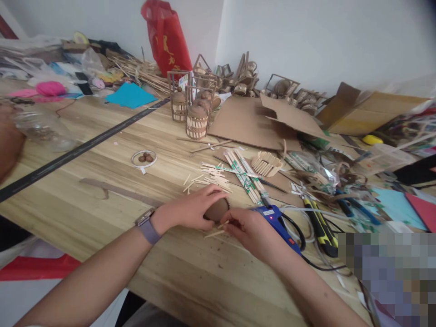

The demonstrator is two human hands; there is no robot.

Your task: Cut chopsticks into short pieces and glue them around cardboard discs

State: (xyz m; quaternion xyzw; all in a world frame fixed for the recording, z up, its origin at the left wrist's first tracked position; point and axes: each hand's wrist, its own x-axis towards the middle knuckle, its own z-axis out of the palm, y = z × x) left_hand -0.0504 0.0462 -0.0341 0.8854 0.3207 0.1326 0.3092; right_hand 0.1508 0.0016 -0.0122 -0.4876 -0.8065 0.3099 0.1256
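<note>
My left hand point(190, 208) is curled around a small round brown piece point(217, 210), thumb and fingers on opposite sides of its rim. At the near side of that piece, the fingertips of my right hand point(250, 230) pinch a short thin wooden stick point(222, 225). Another short stick point(214, 234) lies on the table just below. Beyond my hands is a scattered pile of cut sticks point(220, 179). A blue glue gun point(279, 227) with a small red light lies right beside my right hand.
Paper-wrapped chopsticks point(243, 175) lie past the glue gun. A yellow-black utility knife point(320, 227) is on the right. Lantern-like stick baskets point(196, 120) stand behind, near flat cardboard point(252, 122). A white ring point(132, 158) surrounds several brown balls. Another person's hand point(10, 141) is at far left.
</note>
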